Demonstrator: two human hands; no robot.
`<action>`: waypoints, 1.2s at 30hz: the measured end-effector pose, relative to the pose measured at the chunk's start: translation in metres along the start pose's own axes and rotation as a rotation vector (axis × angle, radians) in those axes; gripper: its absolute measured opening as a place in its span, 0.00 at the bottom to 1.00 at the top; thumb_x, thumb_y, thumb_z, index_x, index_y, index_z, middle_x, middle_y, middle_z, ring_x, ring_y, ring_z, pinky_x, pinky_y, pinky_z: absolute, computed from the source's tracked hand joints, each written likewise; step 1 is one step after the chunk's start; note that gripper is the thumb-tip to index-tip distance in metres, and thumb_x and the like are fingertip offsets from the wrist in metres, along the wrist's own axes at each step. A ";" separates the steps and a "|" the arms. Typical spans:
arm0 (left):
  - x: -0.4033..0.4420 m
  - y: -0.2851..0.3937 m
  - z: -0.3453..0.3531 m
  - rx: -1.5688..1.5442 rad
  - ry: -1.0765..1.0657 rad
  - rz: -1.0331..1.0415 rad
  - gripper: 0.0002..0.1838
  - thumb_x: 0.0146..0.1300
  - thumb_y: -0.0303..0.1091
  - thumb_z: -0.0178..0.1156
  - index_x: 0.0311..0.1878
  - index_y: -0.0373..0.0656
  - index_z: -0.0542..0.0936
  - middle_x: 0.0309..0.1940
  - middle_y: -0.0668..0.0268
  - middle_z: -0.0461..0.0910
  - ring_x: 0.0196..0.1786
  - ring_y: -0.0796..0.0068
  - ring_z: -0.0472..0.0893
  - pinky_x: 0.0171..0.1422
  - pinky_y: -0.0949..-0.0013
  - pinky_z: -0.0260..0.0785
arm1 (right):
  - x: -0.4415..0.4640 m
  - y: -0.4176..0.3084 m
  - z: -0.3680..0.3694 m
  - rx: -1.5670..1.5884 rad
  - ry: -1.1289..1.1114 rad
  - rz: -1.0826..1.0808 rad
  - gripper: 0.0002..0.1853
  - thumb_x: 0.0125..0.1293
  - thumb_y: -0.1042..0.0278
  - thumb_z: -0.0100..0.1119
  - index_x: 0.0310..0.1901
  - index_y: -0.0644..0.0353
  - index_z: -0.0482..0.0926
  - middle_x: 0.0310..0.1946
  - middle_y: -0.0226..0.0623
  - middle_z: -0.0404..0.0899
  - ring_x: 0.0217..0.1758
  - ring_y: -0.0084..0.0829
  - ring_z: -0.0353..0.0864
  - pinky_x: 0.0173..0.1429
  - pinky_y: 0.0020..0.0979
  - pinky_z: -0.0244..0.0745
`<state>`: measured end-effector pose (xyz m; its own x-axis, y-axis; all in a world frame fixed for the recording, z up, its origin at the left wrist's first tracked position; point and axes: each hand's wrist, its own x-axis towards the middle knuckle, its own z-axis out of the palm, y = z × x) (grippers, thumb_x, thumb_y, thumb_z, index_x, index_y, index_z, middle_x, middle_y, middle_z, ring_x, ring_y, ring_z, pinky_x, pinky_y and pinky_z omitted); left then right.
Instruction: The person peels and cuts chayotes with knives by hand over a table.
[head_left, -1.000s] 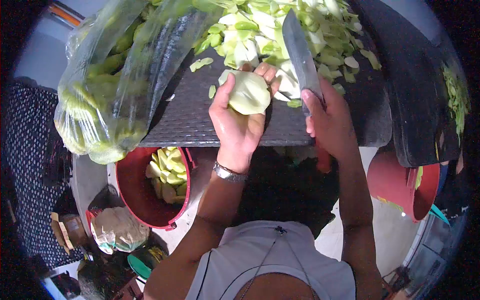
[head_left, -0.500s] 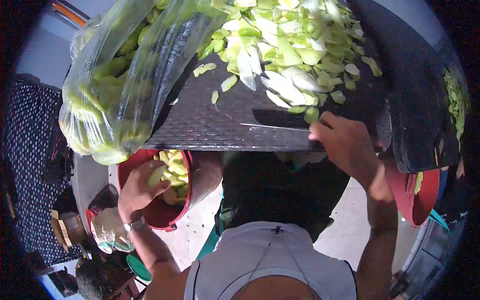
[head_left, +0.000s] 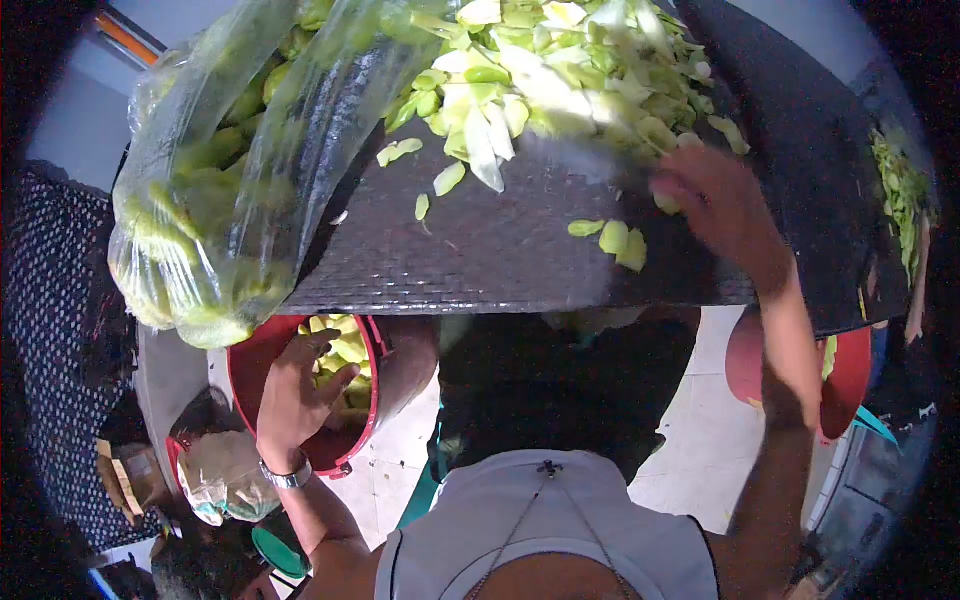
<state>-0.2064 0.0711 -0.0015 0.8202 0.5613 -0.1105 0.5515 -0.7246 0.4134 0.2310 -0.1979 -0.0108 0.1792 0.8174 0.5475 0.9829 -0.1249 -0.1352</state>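
Note:
My left hand [head_left: 300, 390] is over the red bucket [head_left: 372, 390], fingers apart and nothing held in them. Pale yellow-green peeled pieces [head_left: 350, 345] lie inside the bucket. Above the dark tabletop [head_left: 450, 270], my right hand [head_left: 718, 205] is blurred, its fingers curled at the near right side of a heap of green and white peelings [head_left: 550, 85]. The knife in that hand is smeared by motion, so its blade barely shows. A few loose green peelings [head_left: 615, 240] lie nearer the table's front edge.
A clear plastic bag [head_left: 210, 220] of green produce hangs over the table's left edge. Another red bucket [head_left: 850, 385] stands below at right, under a dark surface with green scraps [head_left: 900, 200]. A tan plastic bag [head_left: 230, 475] sits on the floor at left.
My right hand has moved up and away from the table's front edge, and nearby peelings have shifted farther back. The pale piece in my left hand has been let go and its fingers have opened.

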 end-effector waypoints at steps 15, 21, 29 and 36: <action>0.145 0.102 0.030 -0.089 -0.123 0.704 0.12 0.63 0.36 0.69 0.46 0.42 0.82 0.38 0.56 0.80 0.43 0.49 0.82 0.47 0.53 0.76 | 0.068 0.076 0.048 -0.210 -0.103 0.020 0.13 0.70 0.57 0.64 0.46 0.59 0.83 0.43 0.45 0.83 0.50 0.51 0.83 0.52 0.47 0.78; 0.257 0.107 0.062 0.076 0.195 0.850 0.16 0.67 0.36 0.63 0.55 0.41 0.78 0.62 0.48 0.73 0.62 0.41 0.75 0.62 0.49 0.73 | 0.117 0.124 0.071 -0.257 0.004 -0.056 0.18 0.70 0.53 0.64 0.50 0.58 0.84 0.45 0.45 0.85 0.51 0.51 0.84 0.54 0.46 0.79; 0.288 0.139 -0.002 0.255 0.086 0.575 0.14 0.68 0.40 0.59 0.47 0.39 0.83 0.47 0.44 0.83 0.52 0.43 0.82 0.56 0.47 0.75 | 0.098 0.097 -0.012 -0.061 -0.202 0.205 0.18 0.71 0.55 0.64 0.48 0.64 0.83 0.35 0.48 0.83 0.38 0.40 0.84 0.47 0.39 0.76; 0.249 0.102 -0.069 0.407 0.215 0.601 0.15 0.67 0.42 0.61 0.43 0.39 0.84 0.33 0.45 0.83 0.41 0.41 0.83 0.47 0.47 0.76 | 0.007 0.068 -0.034 0.214 -0.453 0.108 0.14 0.68 0.63 0.67 0.46 0.66 0.83 0.34 0.48 0.84 0.37 0.37 0.84 0.46 0.37 0.76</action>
<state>0.0436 0.1644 0.0754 0.9727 0.0584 0.2248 0.0656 -0.9975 -0.0247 0.3006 -0.2202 0.0121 0.1966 0.9738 0.1146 0.9206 -0.1431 -0.3635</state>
